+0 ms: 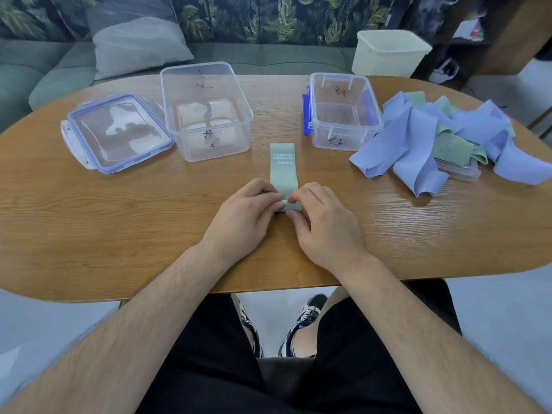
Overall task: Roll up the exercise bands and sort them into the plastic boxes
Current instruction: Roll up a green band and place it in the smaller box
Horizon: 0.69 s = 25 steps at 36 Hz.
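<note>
A pale green exercise band [282, 168] lies flat on the wooden table [119, 222], running away from me. Its near end is curled into a small roll pinched between the fingertips of my left hand [248, 213] and my right hand [321, 225]. A large clear plastic box [206, 112] stands open at the back left. A smaller clear box with blue clips [343, 112] stands open at the back right. A heap of blue and green bands [442, 138] lies to the right of it.
A clear lid with a blue seal [116, 132] lies left of the large box. Another lid [460, 170] lies under the heap. A cream bin [388, 55] and a green sofa [44, 76] stand behind the table.
</note>
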### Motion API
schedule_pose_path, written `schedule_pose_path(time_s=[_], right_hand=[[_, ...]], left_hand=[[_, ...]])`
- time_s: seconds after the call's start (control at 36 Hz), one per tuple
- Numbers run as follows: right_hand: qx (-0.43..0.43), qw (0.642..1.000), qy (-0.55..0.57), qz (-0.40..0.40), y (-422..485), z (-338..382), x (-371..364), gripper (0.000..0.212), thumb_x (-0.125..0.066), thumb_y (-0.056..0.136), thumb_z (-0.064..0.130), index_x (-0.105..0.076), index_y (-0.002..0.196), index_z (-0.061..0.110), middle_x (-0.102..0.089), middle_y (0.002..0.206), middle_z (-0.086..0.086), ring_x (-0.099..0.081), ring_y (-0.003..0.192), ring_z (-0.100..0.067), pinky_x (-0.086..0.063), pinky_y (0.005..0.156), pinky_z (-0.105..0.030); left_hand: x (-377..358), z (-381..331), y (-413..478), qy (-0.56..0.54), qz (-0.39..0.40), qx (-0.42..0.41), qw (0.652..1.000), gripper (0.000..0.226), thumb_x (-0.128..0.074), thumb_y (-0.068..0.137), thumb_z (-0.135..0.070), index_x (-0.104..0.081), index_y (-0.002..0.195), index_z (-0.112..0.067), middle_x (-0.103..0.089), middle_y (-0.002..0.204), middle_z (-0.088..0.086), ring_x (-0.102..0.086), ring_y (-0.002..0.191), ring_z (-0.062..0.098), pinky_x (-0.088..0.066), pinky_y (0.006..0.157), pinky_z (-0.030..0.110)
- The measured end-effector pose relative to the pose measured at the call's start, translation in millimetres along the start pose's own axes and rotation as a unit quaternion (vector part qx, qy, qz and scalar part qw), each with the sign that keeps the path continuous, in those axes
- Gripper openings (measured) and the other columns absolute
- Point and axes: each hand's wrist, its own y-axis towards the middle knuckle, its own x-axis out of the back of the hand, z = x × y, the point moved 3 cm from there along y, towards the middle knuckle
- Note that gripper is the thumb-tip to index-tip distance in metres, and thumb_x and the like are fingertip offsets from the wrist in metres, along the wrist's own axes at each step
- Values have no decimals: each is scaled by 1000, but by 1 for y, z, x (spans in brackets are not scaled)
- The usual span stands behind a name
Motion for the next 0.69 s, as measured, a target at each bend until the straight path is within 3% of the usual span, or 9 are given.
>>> schedule_pose_path(time_s=[0.08,0.22,0.36,0.5,0.58,0.69], right_hand=[[-9,1000,4,3,1,-2,-1,15,-65,94,24,-65,108,20,-60,110,9,-56,102,-14,-49,63,-26],[-25,1000,5,7,4,-6,-3,15,-63,96,27,-66,110,21,-62,110,12,-55,104,-13,-46,66,-25],[-17,1000,6,18,11,-13,-5,19,-57,100,30,-69,112,21,-61,111,11,-53,103,-14,-52,68,-31],[-21,999,29,21,20,-21,-7,25,-54,102,32,-71,114,19,-54,112,7,-52,105,-17,-56,66,-40],[-1,999,41,32,20,-20,-4,24,-57,101,30,-66,122,24,-55,114,10,-54,106,-13,-55,67,-34],[-14,998,35,43,22,-23,-2,18,-60,98,27,-64,116,28,-59,116,15,-53,106,-9,-53,68,-31]], left_hand=[[0,-1,0,1,-1,-1,1000,21,-58,101,-17,-72,115,-10,-64,106,1,-63,95,18,-53,84,34],[-1,0,0,12,-10,13,1000,11,-63,96,-21,-64,99,-10,-62,94,0,-56,86,15,-49,79,33],[-7,11,1,47,-12,21,999,21,-72,90,-24,-67,105,-10,-62,107,2,-59,98,24,-50,89,42],[-11,12,4,69,-28,40,996,27,-58,97,-32,-70,109,-11,-63,107,2,-61,96,25,-52,83,47],[-12,13,7,87,-35,45,995,29,-53,99,-33,-72,107,-12,-61,104,1,-60,94,26,-52,79,47],[-13,13,8,117,-30,62,991,35,-48,101,-36,-72,114,-14,-57,103,2,-57,96,26,-51,77,46]])
